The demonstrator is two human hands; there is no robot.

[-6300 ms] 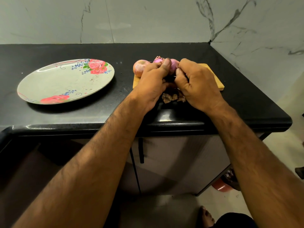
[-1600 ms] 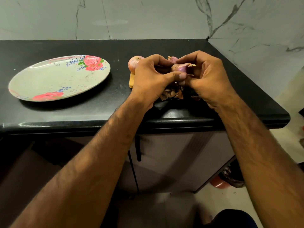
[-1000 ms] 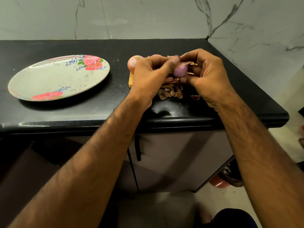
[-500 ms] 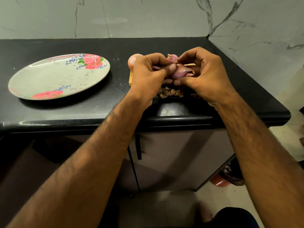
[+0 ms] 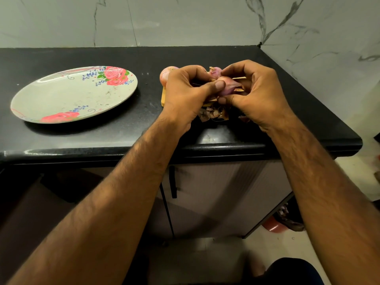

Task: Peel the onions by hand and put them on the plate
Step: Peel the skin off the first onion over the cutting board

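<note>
Just above the frame's centre we hold a pink onion (image 5: 229, 86) in both hands: our left hand (image 5: 185, 93) and right hand (image 5: 257, 95) pinch it over the wooden board (image 5: 163, 97). Two more onions (image 5: 165, 74) sit behind, and the plate (image 5: 61, 99) lies at left.

- Wooden board (image 5: 163, 98), just right of the plate (image 5: 72, 95): only its plate-side edge and a far sliver show; the left hand (image 5: 185, 93) and right hand (image 5: 260, 95) cover the rest.
- Held onion (image 5: 228, 87), right of the plate: gripped by both hands, thumbs and fingers masking its ends; how much skin is left cannot be told.
- Second onion (image 5: 166, 74), nearest the plate: only one curve shows behind the left knuckles.
- Third onion (image 5: 214, 71), farther right: only its top shows.
- Peel heap (image 5: 213, 115): partly under both palms.
- Specks (image 5: 108, 92) on the plate: too small to identify.
- Reddish object (image 5: 272, 226), low and far right of the plate: half hidden by the cabinet (image 5: 216, 192), unidentifiable.
</note>
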